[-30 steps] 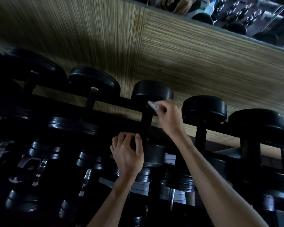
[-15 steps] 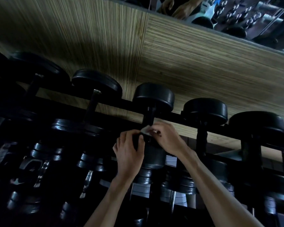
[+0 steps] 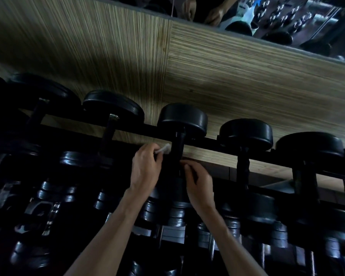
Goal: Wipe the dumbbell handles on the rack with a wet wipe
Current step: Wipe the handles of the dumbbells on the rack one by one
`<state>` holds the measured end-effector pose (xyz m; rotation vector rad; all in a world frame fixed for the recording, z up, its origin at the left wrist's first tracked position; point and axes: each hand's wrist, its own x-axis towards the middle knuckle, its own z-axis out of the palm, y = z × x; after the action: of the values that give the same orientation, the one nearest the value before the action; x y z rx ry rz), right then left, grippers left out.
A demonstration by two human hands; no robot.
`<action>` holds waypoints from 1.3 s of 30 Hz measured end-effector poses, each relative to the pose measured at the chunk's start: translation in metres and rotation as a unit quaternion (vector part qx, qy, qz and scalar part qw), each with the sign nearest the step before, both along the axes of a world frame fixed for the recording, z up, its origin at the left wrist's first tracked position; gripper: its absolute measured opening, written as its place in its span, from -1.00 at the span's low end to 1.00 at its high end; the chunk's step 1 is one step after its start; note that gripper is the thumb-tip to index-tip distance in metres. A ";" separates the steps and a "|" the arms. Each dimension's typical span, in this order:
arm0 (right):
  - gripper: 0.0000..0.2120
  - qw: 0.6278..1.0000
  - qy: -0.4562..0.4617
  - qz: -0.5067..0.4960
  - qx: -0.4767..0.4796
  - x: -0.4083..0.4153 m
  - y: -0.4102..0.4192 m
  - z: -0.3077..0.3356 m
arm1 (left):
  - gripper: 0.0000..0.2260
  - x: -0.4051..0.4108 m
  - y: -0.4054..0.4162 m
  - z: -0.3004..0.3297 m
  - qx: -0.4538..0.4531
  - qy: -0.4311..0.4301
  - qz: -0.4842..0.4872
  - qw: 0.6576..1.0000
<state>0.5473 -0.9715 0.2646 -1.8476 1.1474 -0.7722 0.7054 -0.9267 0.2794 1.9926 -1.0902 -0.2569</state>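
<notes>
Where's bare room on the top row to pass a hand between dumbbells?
Open gaps flank the middle black dumbbell handle and the next handle to its right. The left hand, pinching the white wet wipe, and right hand fill the middle one. Lower rows are crowded.

Head view, close above rack (looking down)

The wet wipe is now in my left hand, pinched against the left side of the dumbbell handle; a second ago my right hand held it up by the far head. My right hand now sits lower, fingers curled at the handle's right side.
</notes>
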 end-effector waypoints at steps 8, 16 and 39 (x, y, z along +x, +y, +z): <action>-0.76 0.996 -0.007 -0.059 0.065 0.005 0.011 -0.007 | -0.87 -0.009 -0.062 0.000 0.035 0.102 0.041 0.993; -0.77 0.993 -0.034 -0.083 0.080 0.005 0.012 -0.005 | -0.76 -0.017 -0.076 -0.016 0.052 0.322 0.098 0.940; -0.78 0.999 -0.028 -0.022 -0.022 0.001 0.017 -0.005 | -0.79 0.006 -0.097 -0.019 0.120 0.386 0.054 0.913</action>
<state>0.5478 -0.9550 0.2592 -1.8297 1.1474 -0.8750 0.7118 -1.0233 0.2608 1.8685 -0.4459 -1.0583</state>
